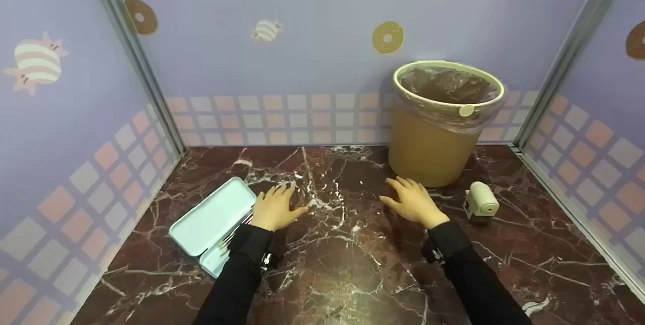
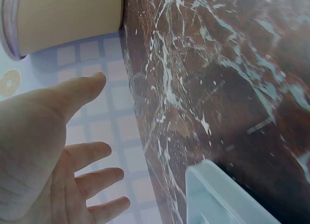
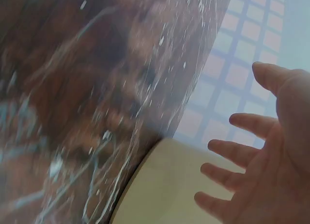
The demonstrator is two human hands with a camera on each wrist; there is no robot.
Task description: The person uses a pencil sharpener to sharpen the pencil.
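My left hand (image 1: 274,209) is spread above the table beside a pale blue pencil case (image 1: 214,216), palm down and holding nothing. The case lies with its lid folded back; several thin pencils (image 1: 228,240) show in its tray, partly hidden by my hand and sleeve. In the left wrist view, the case's corner (image 2: 208,185) appears below the fingers. My right hand (image 1: 410,204), fingers spread and holding nothing, hovers in front of a tan trash bin (image 1: 428,148). To its right stands a small cream pencil sharpener (image 1: 482,201).
The bin has a clear plastic liner (image 1: 448,83) folded over its rim and stands at the back right, near the wall. Light shavings (image 1: 337,196) or specks lie on the dark red marbled table (image 1: 327,264). Patterned panels (image 1: 282,63) enclose the back and both sides.
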